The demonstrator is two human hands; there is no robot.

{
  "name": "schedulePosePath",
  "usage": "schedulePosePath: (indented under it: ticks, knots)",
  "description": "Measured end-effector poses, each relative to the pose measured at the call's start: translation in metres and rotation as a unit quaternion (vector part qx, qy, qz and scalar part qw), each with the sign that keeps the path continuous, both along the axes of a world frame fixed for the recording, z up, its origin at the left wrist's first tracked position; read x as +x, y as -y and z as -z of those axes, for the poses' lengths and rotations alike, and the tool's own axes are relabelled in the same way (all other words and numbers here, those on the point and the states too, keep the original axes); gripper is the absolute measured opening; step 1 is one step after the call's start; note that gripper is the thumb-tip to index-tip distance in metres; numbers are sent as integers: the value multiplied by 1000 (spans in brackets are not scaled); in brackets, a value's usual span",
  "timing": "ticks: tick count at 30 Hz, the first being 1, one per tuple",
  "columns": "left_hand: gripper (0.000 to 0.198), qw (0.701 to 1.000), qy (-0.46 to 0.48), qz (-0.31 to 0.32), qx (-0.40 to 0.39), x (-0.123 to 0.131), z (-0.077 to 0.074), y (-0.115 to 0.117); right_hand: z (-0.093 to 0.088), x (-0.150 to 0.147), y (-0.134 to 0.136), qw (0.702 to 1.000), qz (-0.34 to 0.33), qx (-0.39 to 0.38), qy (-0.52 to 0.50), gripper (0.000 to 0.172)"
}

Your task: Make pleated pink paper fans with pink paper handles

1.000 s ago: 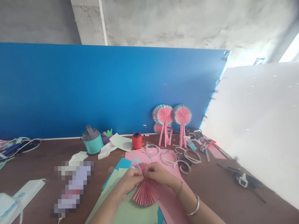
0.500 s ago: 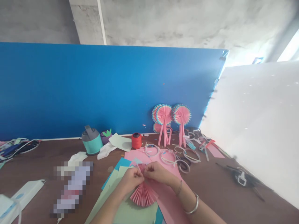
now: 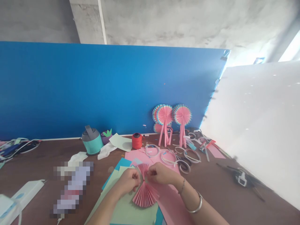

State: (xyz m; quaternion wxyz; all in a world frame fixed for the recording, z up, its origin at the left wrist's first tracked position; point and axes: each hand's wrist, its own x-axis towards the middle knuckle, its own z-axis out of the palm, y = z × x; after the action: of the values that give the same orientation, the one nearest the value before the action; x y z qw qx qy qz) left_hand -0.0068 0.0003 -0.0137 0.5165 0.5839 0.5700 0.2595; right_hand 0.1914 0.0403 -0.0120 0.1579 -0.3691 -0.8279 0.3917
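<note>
A pink pleated paper fan [image 3: 144, 193] is pinched at its narrow waist between both hands, low in the middle of the view. My left hand [image 3: 127, 182] grips it from the left with closed fingers. My right hand [image 3: 160, 173] grips it from the right, fingers curled, with bracelets on the wrist. The fan spreads out below the pinch and a smaller tuft sticks up above it. Under the hands lie pale green sheets [image 3: 131, 212], a blue sheet [image 3: 122, 164] and pink sheets [image 3: 168, 200].
On the brown table [image 3: 211, 187] stand finished pink fans on sticks [image 3: 173, 123] against the blue board [image 3: 93, 90]. A red thread spool [image 3: 137, 140], a teal container [image 3: 92, 142], paper rings [image 3: 168, 156], a glue gun [image 3: 242, 179] and paper scraps lie around. A white board [image 3: 257, 125] rises at right.
Both hands stay pinched on the fan's waist. They have drawn slightly apart, and the fan's top tuft has spread a little wider.
</note>
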Motion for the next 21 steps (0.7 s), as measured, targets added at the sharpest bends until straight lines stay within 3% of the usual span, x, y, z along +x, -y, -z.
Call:
schedulePosePath:
  ticks: [4,10,14,18,19,21]
  knots:
    - [4,1000,-9,9,10,1,3,0,-1,3,-1,1000,-17,4,9,16]
    - [6,992,-29,-14,123,2,4,-3,-9,-1,0,997,64,36,-9,21]
    - [16,992,-4,-3,129,9,9,-4,-15,-13,9,985,122,102,-72,27]
    - [13,989,11,3,145,15,11,-4,-13,-22,12,974,103,126,-155,33]
    - [13,989,10,3,146,15,11,-4,-13,-21,9,972,119,134,-152,35]
    - [16,992,7,0,127,15,11,-4,-14,-10,-1,960,212,164,-78,36]
